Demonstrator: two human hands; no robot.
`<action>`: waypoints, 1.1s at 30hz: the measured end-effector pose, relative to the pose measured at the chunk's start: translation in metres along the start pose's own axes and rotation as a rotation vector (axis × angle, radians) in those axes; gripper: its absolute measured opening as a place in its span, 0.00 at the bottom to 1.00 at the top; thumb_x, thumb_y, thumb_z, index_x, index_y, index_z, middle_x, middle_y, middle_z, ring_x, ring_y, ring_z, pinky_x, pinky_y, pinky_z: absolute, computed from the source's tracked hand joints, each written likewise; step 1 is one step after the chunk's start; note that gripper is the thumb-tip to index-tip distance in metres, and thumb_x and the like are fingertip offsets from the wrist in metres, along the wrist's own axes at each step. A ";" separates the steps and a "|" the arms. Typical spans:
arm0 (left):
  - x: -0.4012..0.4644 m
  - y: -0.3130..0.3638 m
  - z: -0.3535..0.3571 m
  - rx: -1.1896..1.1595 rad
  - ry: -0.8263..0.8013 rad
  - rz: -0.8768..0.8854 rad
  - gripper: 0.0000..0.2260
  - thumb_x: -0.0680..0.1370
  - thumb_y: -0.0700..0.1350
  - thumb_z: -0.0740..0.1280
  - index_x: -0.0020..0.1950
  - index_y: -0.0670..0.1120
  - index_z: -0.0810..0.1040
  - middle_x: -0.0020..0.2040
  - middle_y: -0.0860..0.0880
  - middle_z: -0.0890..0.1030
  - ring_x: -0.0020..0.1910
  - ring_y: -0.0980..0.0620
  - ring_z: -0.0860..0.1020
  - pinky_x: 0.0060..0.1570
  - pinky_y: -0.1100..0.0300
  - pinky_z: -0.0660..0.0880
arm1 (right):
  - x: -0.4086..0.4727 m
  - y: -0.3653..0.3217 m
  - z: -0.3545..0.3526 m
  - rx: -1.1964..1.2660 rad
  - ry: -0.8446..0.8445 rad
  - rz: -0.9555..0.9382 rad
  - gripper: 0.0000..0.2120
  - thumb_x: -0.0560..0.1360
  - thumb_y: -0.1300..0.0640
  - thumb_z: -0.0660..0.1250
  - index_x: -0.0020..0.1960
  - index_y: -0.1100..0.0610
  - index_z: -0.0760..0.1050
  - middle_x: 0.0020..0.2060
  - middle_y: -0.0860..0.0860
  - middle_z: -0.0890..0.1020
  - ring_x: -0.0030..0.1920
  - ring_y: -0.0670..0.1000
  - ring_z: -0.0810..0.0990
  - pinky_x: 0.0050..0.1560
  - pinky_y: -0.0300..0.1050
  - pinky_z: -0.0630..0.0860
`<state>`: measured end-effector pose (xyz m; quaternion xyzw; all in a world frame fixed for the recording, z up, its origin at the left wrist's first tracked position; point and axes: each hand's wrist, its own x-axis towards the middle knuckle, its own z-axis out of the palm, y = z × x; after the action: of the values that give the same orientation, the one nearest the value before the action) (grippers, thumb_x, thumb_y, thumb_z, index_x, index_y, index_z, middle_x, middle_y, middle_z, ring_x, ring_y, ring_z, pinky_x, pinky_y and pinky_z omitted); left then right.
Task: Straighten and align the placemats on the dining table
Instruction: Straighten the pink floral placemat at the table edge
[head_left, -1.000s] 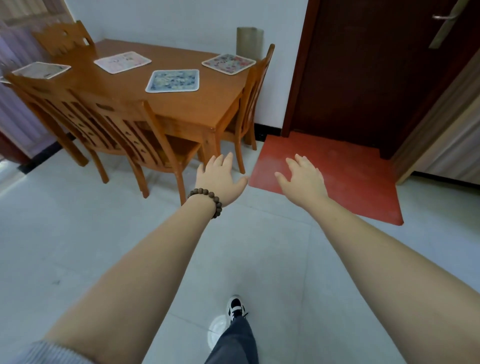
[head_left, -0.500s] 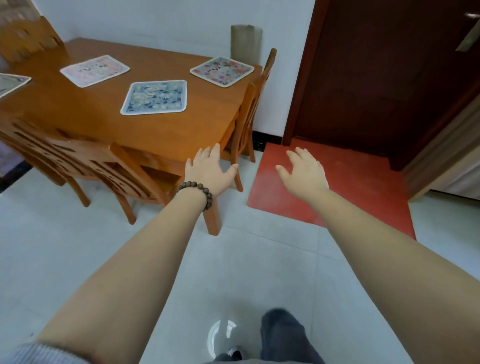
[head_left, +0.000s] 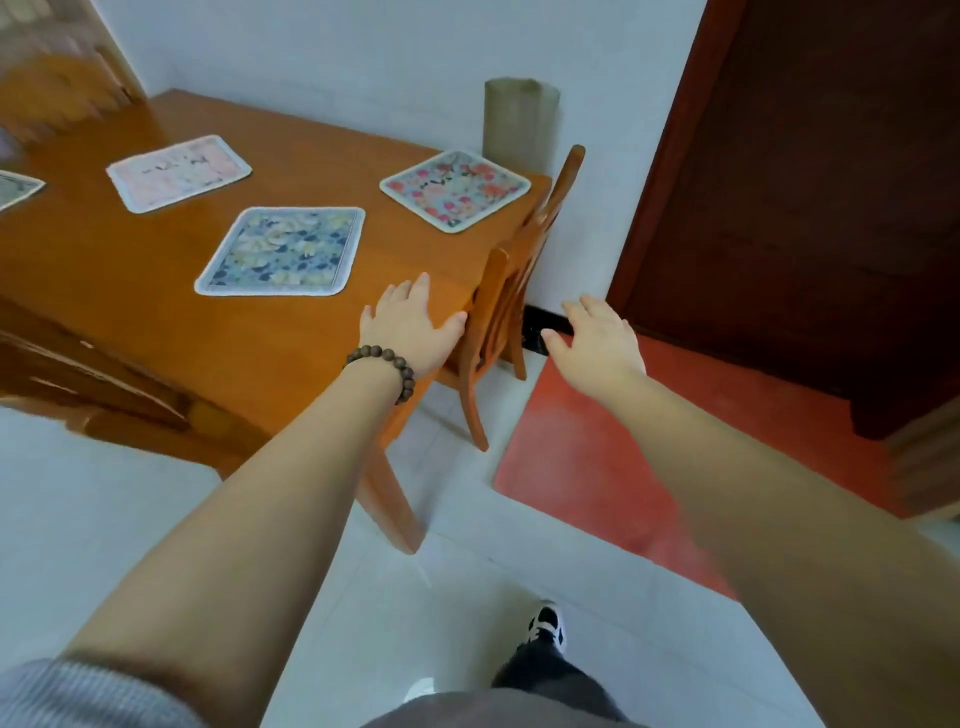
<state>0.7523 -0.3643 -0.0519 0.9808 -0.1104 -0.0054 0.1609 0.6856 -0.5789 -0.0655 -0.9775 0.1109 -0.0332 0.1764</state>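
Several floral placemats lie askew on the wooden dining table (head_left: 156, 312). A blue one (head_left: 283, 252) is nearest, a red-flowered one (head_left: 456, 188) sits turned at the far right corner, a pale pink one (head_left: 179, 171) lies further left, and a grey one (head_left: 13, 189) is cut off at the left edge. My left hand (head_left: 408, 327), with a bead bracelet at the wrist, hovers open over the table's near right corner, just right of the blue placemat. My right hand (head_left: 597, 340) is open in the air beyond the table, above the floor, holding nothing.
A wooden chair (head_left: 511, 291) is tucked at the table's right end, another chair back (head_left: 78, 384) at the near left. A red floor mat (head_left: 649, 457) lies before a dark door (head_left: 805, 182). A cardboard roll (head_left: 519, 122) leans on the wall. My shoe (head_left: 545, 626) is on white tile.
I have walked closer to the table. My left hand moved from in front of the table corner to above its top; my right hand stayed out beside it.
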 end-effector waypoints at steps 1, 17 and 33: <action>0.020 0.009 0.000 -0.005 0.014 -0.015 0.34 0.77 0.65 0.54 0.78 0.48 0.54 0.77 0.46 0.59 0.76 0.46 0.55 0.72 0.43 0.52 | 0.021 0.006 -0.005 -0.006 -0.018 -0.014 0.27 0.80 0.45 0.56 0.75 0.56 0.61 0.76 0.57 0.59 0.76 0.56 0.55 0.73 0.58 0.53; 0.213 0.045 0.040 -0.016 0.022 -0.236 0.34 0.77 0.65 0.55 0.78 0.48 0.53 0.77 0.47 0.59 0.75 0.47 0.55 0.72 0.43 0.52 | 0.280 0.048 -0.011 0.036 -0.064 -0.213 0.28 0.80 0.42 0.54 0.75 0.55 0.61 0.76 0.56 0.60 0.76 0.55 0.55 0.74 0.55 0.53; 0.440 0.010 0.066 -0.053 0.095 -0.474 0.33 0.77 0.63 0.57 0.77 0.48 0.56 0.76 0.46 0.61 0.75 0.46 0.56 0.72 0.43 0.55 | 0.569 0.022 0.014 -0.006 -0.138 -0.448 0.23 0.79 0.45 0.55 0.71 0.52 0.66 0.72 0.57 0.67 0.73 0.57 0.60 0.73 0.61 0.55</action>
<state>1.1766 -0.4907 -0.1005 0.9739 0.1306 0.0003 0.1856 1.2365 -0.7239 -0.0719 -0.9781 -0.1212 -0.0044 0.1691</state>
